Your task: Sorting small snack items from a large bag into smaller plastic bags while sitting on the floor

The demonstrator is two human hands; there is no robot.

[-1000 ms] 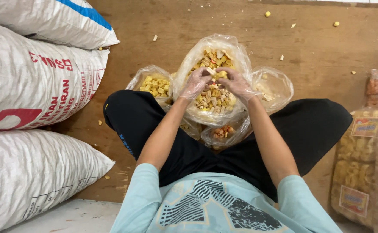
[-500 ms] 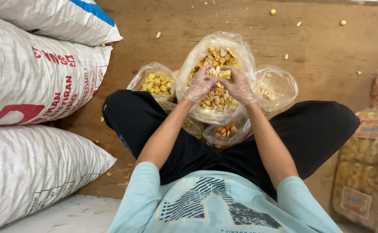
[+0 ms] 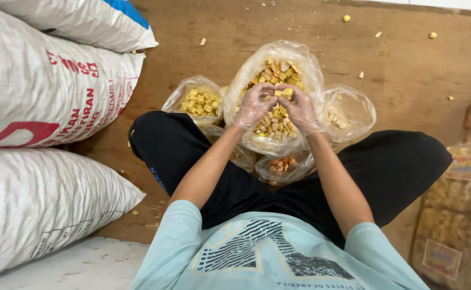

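I sit cross-legged on a wooden floor with a large clear plastic bag [image 3: 303, 65] of yellow and pale snack pieces [image 3: 272, 71] between my knees. Both hands wear thin clear plastic gloves and meet over the bag's mouth. My left hand [image 3: 254, 104] and my right hand [image 3: 300, 109] each pinch yellow snack pieces between the fingertips, close together. A smaller bag of yellow cubes [image 3: 198, 101] stands to the left, a nearly empty clear bag [image 3: 348, 110] to the right, and a small bag of orange pieces [image 3: 282, 166] lies near my lap.
Three big white woven sacks [image 3: 37, 96] are stacked along the left. Packed bags of yellow crackers [image 3: 450, 220] lie at the right edge. Stray snack crumbs [image 3: 346, 18] dot the brown wooden floor [image 3: 407, 70] at the far side.
Both hands stay over the big bag, shifting slightly as the fingers work the snack pieces. The view has tilted a little.
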